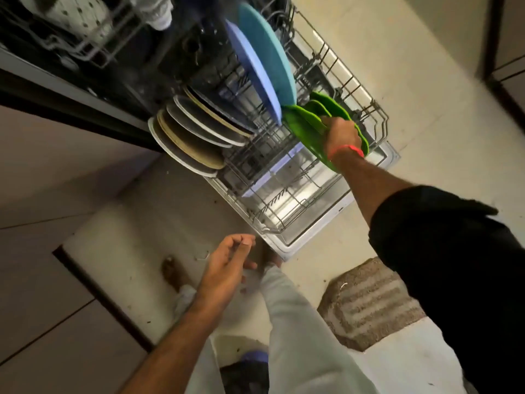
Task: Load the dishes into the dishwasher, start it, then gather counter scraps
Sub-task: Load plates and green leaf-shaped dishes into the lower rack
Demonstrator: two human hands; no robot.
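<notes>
Left hand (227,264) hangs nearest the lens, over pale trousers (298,331) and floor, fingers loosely curled, holding nothing. R hand (342,135) w/ red wrist thread (348,150) reaches into the pulled-out lower rack (366,109), fingers wrapped over the rim of green plates (304,123), which lean in the rack's near-right tines. Just beside them stand a periwinkle plate (252,66) and a teal plate (264,44), upright, touching the green ones' edge. Left side of rack: row of grey/white dinner plates (193,137), tilted. Open dishwasher door (287,243) lies under the rack. Upper rack (85,29) holds a speckled white dish, blurred. Brown striped mat (369,305) sits on floor by the door corner; crumbs scattered on tiles.
</notes>
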